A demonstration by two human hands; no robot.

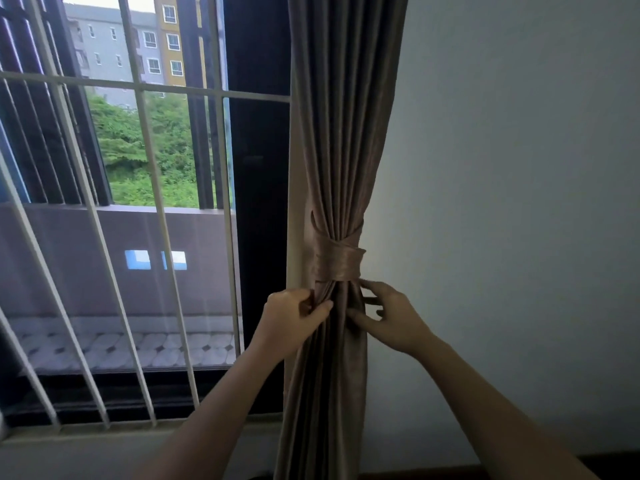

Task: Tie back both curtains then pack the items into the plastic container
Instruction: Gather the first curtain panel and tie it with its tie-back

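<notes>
White window grille (145,88) at left, open view outside. Left hand (294,313) pinches folds of the curtain (343,133) just under the tieback band (337,265), which is already wrapped round the gathered fabric by the frame. Right hand (388,317) has its fingers curled on the folds' right edge, just below the band. Bare wall (519,202) at right. Step: likely tidying this tie-back. Next probably release and check the second curtain; container and items not in view.
</notes>
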